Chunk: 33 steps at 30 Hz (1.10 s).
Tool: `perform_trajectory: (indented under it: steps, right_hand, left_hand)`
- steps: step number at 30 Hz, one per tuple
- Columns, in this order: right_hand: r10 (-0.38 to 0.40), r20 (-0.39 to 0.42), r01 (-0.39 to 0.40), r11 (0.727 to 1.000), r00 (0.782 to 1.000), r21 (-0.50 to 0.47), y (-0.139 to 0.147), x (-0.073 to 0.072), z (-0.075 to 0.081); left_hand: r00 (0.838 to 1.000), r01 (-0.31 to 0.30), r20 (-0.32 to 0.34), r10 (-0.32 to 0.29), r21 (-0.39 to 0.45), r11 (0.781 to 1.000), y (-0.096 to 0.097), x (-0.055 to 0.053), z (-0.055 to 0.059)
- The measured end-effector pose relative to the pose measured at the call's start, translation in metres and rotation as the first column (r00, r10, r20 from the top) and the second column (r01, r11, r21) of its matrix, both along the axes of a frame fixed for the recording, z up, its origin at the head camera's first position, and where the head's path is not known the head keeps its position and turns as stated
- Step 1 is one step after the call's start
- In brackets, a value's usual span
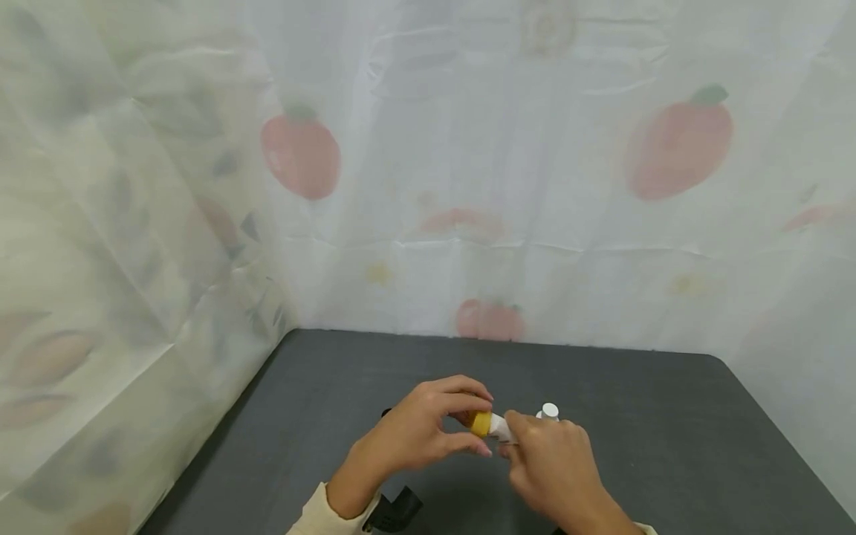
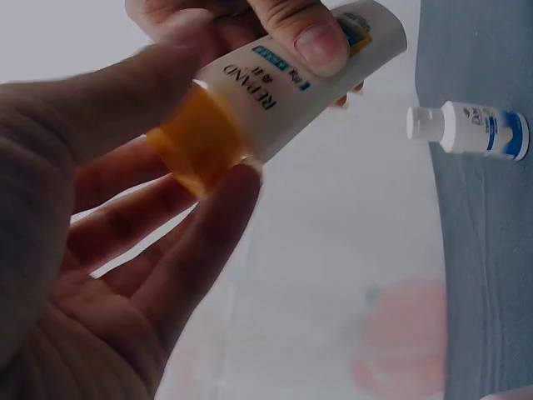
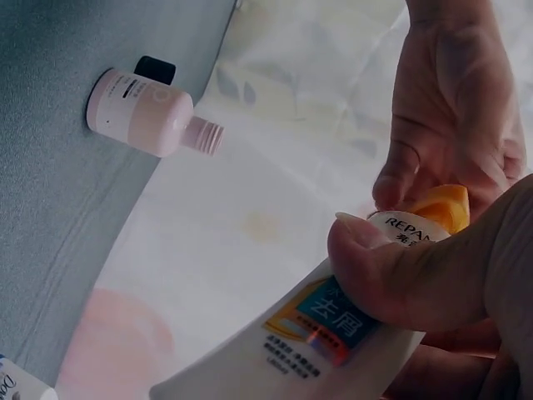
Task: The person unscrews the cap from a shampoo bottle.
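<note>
Legibly marked bottle (image 2: 271, 93) (REPAND), right hand (image 1: 555, 457) gripping, left hand (image 1: 420, 423) at cap (image 2: 200, 140)

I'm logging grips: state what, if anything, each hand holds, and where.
The right hand holds the white bottle by its body. The left hand curves around the yellow cap; whether it grips that is unclear.

From the head camera, the right hand (image 1: 555, 464) is covering most of the white tube (image 1: 500, 429) and is partly masking a white-capped bottle (image 1: 550, 411) at its 12 o'clock. The left hand (image 1: 417, 427) is hiding all but a speck of something black (image 1: 386, 412) around its 10 o'clock. At the right wrist, the edge is cropping that bottle near 8 o'clock and the tube near 6.
</note>
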State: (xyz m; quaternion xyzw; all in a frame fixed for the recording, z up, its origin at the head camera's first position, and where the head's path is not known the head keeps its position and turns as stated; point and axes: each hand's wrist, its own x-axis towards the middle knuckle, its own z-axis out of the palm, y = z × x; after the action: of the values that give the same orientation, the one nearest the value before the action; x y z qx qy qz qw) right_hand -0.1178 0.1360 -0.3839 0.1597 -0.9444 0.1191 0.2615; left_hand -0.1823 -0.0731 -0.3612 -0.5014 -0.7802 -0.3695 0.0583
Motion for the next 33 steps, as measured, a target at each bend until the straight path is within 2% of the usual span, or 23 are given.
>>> perform_trajectory:
  steps: [1,4,7,9,13,16,19,23,26,29,33]
  right_hand:
    - [-0.006,0.012,0.005,1.0,1.0,0.002,0.0003,0.0,0.0005]
    - [-0.005,0.027,0.005,1.0,1.0,-0.012,0.001,-0.0003,0.0008]
    - [0.005,0.034,-0.004,1.0,0.999,-0.029,0.0009,-0.0009,0.0001]
    - [0.017,0.028,-0.016,0.999,0.999,-0.036,0.0007,-0.0007,-0.0013]
    - [0.044,-0.003,-0.044,0.998,0.999,-0.051,0.0008,-0.0006,-0.0046]
    - [0.052,-0.018,-0.053,0.997,0.998,-0.057,0.0015,-0.0008,-0.0054]
    - [0.047,-0.006,-0.048,0.998,0.999,-0.049,0.0024,-0.0009,-0.0044]
    - [0.032,0.034,-0.031,0.999,0.999,-0.033,0.0035,-0.0009,-0.0021]
    - [0.021,0.049,-0.02,0.999,0.999,-0.026,0.004,-0.0011,-0.0009]
    - [0.019,0.05,-0.018,1.0,0.999,-0.022,0.0045,-0.0012,-0.0006]
    - [0.028,0.048,-0.027,0.999,0.998,-0.031,0.0048,-0.0007,-0.0013]
  left_hand:
    - [1.0,-0.004,0.024,0.005,-0.026,1.0,-0.0008,0.0002,0.0007]
    - [0.999,-0.029,0.028,0.031,-0.079,0.996,-0.0015,-0.0001,0.0019]
    - [0.998,-0.06,0.013,0.062,-0.081,0.995,-0.0003,-0.0008,0.0013]
    - [0.998,-0.055,-0.017,0.054,-0.047,0.997,0.0012,-0.0017,-0.0002]
    - [0.993,0.015,-0.122,-0.008,0.057,0.998,0.0054,-0.0045,-0.0039]
    - [0.987,0.043,-0.159,-0.028,0.089,0.995,0.0073,-0.0053,-0.0046]
    - [0.991,0.028,-0.133,-0.021,0.052,0.998,0.0061,-0.0045,-0.003]
    - [0.998,0.011,-0.066,-0.014,-0.054,0.998,0.0022,-0.003,0.0005]
    - [0.999,-0.002,-0.052,-0.003,-0.101,0.995,0.0009,-0.0027,0.002]
    - [0.996,-0.021,-0.086,0.014,-0.082,0.996,0.0015,-0.003,0.0017]
    - [0.993,-0.012,-0.119,0.013,0.01,1.0,0.0043,-0.0031,0.0001]
